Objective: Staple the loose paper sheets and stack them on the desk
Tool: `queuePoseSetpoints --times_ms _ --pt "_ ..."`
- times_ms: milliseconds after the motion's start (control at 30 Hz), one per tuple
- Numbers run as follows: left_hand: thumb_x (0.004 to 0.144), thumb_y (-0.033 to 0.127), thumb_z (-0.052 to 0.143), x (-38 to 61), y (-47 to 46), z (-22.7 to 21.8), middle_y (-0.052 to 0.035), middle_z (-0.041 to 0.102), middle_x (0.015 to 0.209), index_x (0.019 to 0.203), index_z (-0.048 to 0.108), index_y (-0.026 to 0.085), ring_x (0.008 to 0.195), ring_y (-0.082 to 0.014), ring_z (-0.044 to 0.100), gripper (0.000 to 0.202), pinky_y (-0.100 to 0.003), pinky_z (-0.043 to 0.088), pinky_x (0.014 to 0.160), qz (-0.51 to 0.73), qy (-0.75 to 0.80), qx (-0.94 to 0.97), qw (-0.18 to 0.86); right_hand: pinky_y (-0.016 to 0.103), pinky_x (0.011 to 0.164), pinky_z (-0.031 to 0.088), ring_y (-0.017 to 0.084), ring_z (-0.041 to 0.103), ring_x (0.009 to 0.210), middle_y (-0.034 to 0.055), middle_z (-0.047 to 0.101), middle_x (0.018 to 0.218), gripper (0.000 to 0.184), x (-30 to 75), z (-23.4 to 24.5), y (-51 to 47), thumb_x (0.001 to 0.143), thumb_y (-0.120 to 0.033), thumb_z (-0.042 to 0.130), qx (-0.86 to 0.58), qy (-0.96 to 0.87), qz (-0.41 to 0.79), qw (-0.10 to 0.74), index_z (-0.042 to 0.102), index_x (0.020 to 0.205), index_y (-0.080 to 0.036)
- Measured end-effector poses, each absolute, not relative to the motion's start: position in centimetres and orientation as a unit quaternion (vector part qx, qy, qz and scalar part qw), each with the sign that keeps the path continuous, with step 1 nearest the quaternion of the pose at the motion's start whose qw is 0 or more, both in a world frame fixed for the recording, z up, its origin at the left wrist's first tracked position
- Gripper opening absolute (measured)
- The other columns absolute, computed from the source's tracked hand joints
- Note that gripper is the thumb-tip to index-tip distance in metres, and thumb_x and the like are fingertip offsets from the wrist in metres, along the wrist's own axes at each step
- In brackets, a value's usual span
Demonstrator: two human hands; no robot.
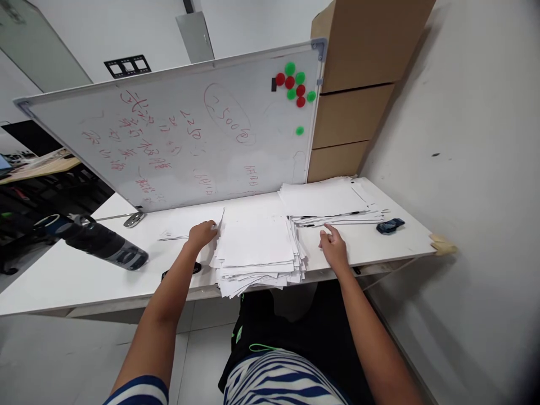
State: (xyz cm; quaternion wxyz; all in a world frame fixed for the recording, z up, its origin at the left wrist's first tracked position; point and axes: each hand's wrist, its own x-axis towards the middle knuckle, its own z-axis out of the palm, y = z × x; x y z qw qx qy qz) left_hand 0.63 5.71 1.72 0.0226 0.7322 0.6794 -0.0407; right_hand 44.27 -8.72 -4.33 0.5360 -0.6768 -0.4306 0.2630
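Observation:
A thick, uneven stack of white paper (257,242) lies at the front edge of the table. At its left side my left hand (203,233) is closed, pinching the raised edge of a sheet of paper (221,218). My right hand (333,247) is just right of the stack, holding nothing, its fingers loosely bent and apart. Just beyond that hand lies a second, lower pile of paper (324,198) with dark marks along its edge. A few thin sheets (171,233) rest on the table left of my left hand.
A whiteboard (181,140) with red writing and round magnets leans behind the white table (169,282). Cardboard boxes (350,121) are stacked at the back right. A dark bottle (109,247) stands left; a small dark object (390,226) lies right, near the wall.

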Motion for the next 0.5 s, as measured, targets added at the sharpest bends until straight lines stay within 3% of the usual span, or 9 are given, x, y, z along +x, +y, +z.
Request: queuePoseSetpoints --times_ms 267,500 --pt "0.089 0.028 0.04 -0.8 5.8 1.8 -0.0129 0.07 0.112 0.129 0.056 0.022 0.098 -0.0282 0.065 0.044 -0.035 0.045 0.077 -0.009 0.675 0.737 0.019 0.031 0.065 0.043 0.018 0.057 0.061 -0.0027 0.057 0.06 0.064 44.4 -4.5 -8.7 0.089 -0.058 0.049 -0.673 -0.434 0.264 0.538 0.054 0.137 -0.016" --pt "0.09 0.035 0.042 -1.2 5.6 1.7 -0.0107 0.071 0.112 0.117 0.062 0.021 0.102 -0.0268 0.064 0.036 -0.033 0.044 0.079 0.024 0.676 0.736 0.025 0.031 0.067 0.045 0.018 0.057 0.062 -0.0032 0.057 0.06 0.059 44.5 -4.9 -8.6 0.09 -0.055 0.05 -0.665 -0.435 0.266 0.545 0.056 0.135 -0.017"
